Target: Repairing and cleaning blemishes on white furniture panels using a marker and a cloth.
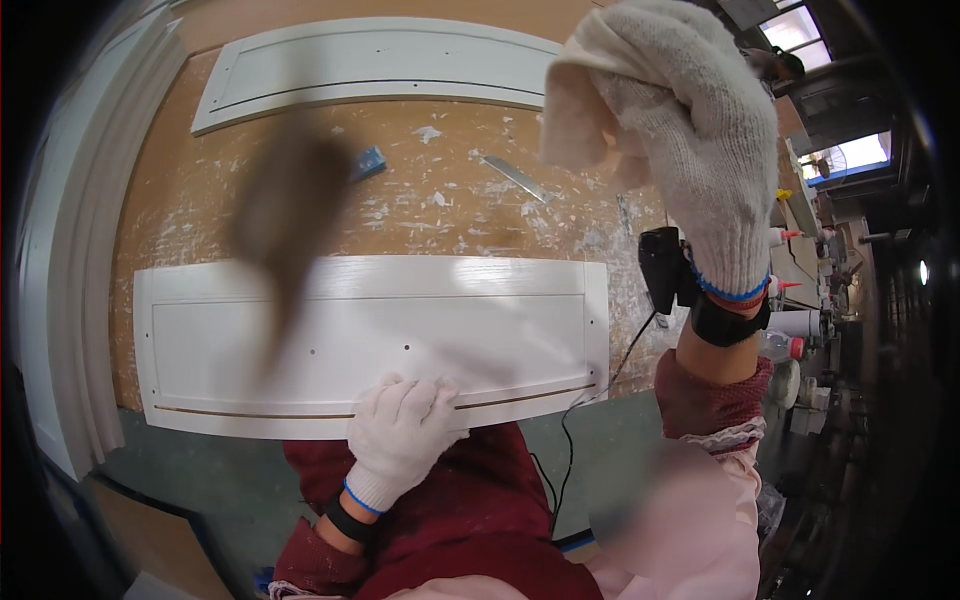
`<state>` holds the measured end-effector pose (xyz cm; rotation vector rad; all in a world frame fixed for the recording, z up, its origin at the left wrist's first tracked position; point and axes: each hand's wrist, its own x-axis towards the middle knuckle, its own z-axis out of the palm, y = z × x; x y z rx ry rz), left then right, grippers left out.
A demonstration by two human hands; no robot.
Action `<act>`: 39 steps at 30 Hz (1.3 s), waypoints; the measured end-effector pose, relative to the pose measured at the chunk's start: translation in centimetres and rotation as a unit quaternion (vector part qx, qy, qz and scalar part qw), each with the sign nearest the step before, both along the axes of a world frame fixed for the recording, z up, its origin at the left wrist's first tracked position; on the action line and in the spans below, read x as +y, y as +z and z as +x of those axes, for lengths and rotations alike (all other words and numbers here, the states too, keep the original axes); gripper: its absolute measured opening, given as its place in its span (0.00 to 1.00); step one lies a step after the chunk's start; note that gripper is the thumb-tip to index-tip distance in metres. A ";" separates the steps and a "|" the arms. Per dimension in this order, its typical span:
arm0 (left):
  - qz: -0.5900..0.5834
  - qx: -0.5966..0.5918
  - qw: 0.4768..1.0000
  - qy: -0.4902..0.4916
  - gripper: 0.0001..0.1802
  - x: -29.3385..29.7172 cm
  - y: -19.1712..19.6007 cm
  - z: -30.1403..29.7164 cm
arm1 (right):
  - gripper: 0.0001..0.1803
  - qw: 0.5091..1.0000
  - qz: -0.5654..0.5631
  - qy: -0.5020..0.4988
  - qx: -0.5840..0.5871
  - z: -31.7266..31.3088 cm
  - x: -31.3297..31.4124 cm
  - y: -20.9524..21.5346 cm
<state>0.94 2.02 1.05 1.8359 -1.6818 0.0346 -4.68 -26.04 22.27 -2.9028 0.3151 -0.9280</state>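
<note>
A white framed panel (220,345) with small holes and a dark slot lies along the near edge of the worktable. My left hand (400,435), in a white knit glove, has its fingers curled over the panel's near edge. Raised high at the upper right, my gloved right hand (705,130) is closed on a pale cloth (575,105), whose loose end hangs to the left. A black device (660,270) with a cable sits at my right wrist. Dark blurred smudges cover part of the picture, hiding some of the panel.
A second white panel (380,65) lies at the far side of the scuffed brown worktable (450,220). Between the panels are a flat metal blade (515,177) and a blue block (370,162). White boards (75,250) stand at the left; a red-capped bottle (785,347) is at the right.
</note>
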 end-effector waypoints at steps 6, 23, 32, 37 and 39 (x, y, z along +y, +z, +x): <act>0.015 0.001 1.000 0.009 0.39 0.5 -0.3 0.1 | 0.13 0.968 0.112 -0.168 0.148 -8.8 2.7 -6.4; 0.089 0.008 0.996 -0.011 0.39 -0.1 0.8 0.0 | 0.06 0.941 0.035 -0.268 0.205 -13.7 3.3 -16.9; 0.032 0.024 0.999 -0.005 0.34 -0.2 0.8 0.3 | 0.05 0.900 0.229 -0.133 0.345 -14.5 7.0 -10.7; 0.016 0.022 1.000 0.014 0.33 0.3 0.1 0.3 | 0.11 0.981 0.083 -0.057 0.165 -4.3 4.4 -6.4; 0.001 0.024 1.000 0.002 0.33 0.0 0.1 0.0 | 0.13 0.999 -0.018 -0.017 0.047 0.3 2.4 -4.6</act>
